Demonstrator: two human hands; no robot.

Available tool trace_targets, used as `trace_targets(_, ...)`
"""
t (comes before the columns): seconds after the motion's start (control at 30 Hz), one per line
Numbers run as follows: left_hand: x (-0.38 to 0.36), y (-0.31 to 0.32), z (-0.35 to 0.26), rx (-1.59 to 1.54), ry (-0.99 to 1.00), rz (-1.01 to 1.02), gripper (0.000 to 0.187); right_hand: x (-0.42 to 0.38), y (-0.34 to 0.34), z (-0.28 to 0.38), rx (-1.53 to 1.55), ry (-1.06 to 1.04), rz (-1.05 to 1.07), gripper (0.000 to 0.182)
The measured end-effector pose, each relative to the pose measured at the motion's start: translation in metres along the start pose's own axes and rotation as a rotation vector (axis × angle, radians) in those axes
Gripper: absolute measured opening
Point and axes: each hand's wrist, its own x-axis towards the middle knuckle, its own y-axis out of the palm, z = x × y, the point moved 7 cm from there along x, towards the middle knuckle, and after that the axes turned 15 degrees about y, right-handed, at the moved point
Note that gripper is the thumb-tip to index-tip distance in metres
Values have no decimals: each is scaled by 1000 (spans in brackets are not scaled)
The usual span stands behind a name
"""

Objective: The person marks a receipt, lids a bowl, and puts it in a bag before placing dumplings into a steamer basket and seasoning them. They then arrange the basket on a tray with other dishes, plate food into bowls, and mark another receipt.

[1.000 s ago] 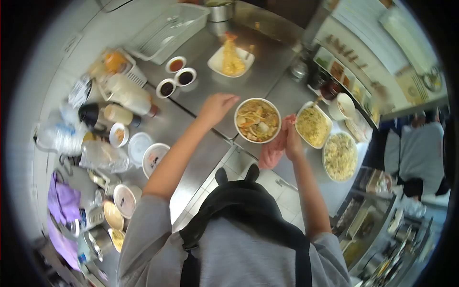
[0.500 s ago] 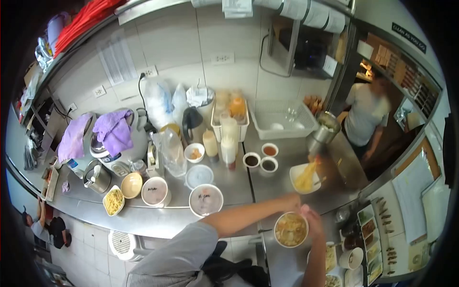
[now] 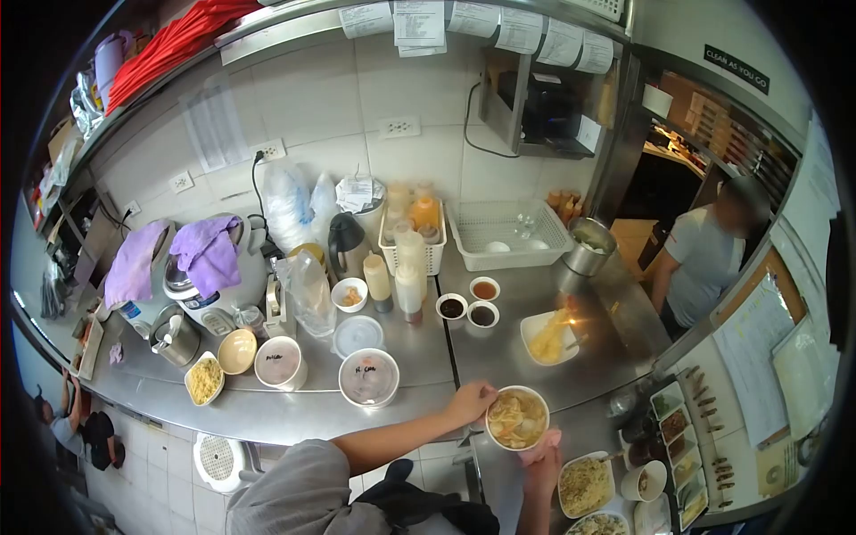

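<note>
A white bowl of noodle soup (image 3: 515,417) sits at the near edge of the steel counter (image 3: 499,366). My left hand (image 3: 470,401) reaches across from the left and grips the bowl's left rim. My right hand (image 3: 540,468) comes up from below and holds a pink cloth (image 3: 545,440) against the bowl's lower right side. My forearm and grey sleeve fill the bottom middle of the view.
Behind the bowl are a tempura plate (image 3: 548,336), three sauce cups (image 3: 482,315), lidded tubs (image 3: 368,376), squeeze bottles (image 3: 408,276), a white basket (image 3: 508,234) and a metal pot (image 3: 588,245). Noodle plates (image 3: 584,483) lie lower right. A person in a grey shirt (image 3: 704,259) stands at the right.
The view has swung up from straight down onto the counter to looking across it at the wall. My left hand closed on the bowl's rim; the pink cloth stays by the bowl.
</note>
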Motion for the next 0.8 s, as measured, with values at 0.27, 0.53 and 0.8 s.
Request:
trace_targets(0.27, -78, 42, 56, -575, -120, -300, 22, -52, 53, -56, 185, 122, 556, 43)
trace_targets(0.53, -141, -14, 43, -49, 89, 175, 29, -39, 51, -120, -126, 512, 627, 50)
trace_targets(0.8, -159, -78, 36, 277, 348, 163, 14, -85, 186, -96, -1473, -126, 293, 27)
